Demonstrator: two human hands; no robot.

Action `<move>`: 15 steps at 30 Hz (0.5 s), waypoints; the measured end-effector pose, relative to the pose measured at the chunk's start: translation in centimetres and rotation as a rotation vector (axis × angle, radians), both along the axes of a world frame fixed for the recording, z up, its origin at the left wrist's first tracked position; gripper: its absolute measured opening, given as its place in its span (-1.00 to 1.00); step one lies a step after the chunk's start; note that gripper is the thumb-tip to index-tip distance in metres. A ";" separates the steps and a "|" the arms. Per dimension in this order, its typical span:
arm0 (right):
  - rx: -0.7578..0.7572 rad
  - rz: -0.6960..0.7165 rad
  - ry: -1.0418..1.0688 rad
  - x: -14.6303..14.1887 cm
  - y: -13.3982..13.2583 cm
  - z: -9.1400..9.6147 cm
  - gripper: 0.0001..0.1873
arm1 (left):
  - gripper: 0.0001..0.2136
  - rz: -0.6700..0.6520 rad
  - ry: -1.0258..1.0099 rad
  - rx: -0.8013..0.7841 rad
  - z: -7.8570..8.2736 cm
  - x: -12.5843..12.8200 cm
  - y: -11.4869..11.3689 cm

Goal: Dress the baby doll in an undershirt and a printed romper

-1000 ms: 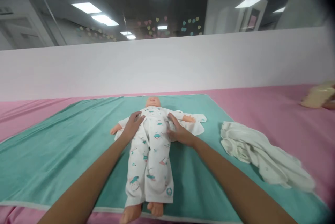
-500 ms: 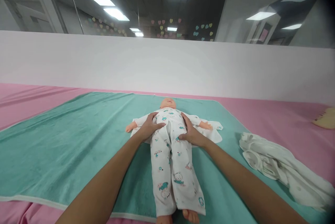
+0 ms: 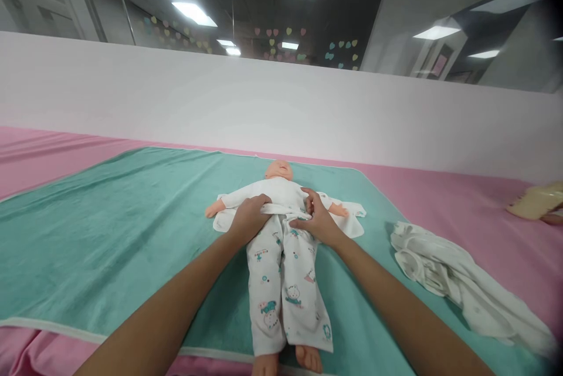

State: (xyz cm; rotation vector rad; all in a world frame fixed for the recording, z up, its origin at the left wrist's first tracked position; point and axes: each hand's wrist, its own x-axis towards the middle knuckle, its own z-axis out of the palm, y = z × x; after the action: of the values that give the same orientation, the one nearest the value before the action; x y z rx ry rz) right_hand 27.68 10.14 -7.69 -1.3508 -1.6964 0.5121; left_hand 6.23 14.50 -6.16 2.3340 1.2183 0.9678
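Pajama trousers [image 3: 266, 282] sheathe the legs of the doll [image 3: 279, 170] on the teal towel [image 3: 132, 235], long axis toward the person, folded waist crosswise between equally near hands, the left hand [image 3: 253, 217] pinching one end, the right hand's [image 3: 320, 220] thumb and forefinger parted, grip uncertain.
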 end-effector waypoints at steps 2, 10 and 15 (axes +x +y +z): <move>0.011 0.006 -0.036 -0.2 -0.6 0.1 -0.20 | -0.88 -0.026 0.014 -0.011 0.2 -0.4 -0.1; -0.049 0.169 -0.102 0.7 -1.8 0.9 -0.70 | -0.60 -0.289 0.156 -0.129 0.5 -4.5 -0.7; -0.241 0.317 -0.281 1.5 -3.4 2.6 -0.41 | -0.44 -0.306 0.217 -0.231 0.8 -5.2 -2.1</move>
State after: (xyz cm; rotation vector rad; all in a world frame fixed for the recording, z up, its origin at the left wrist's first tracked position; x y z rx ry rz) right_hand 29.22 6.70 -5.12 -1.3776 -2.1539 0.7544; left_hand 1.05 12.42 -5.33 2.3878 0.9478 0.4569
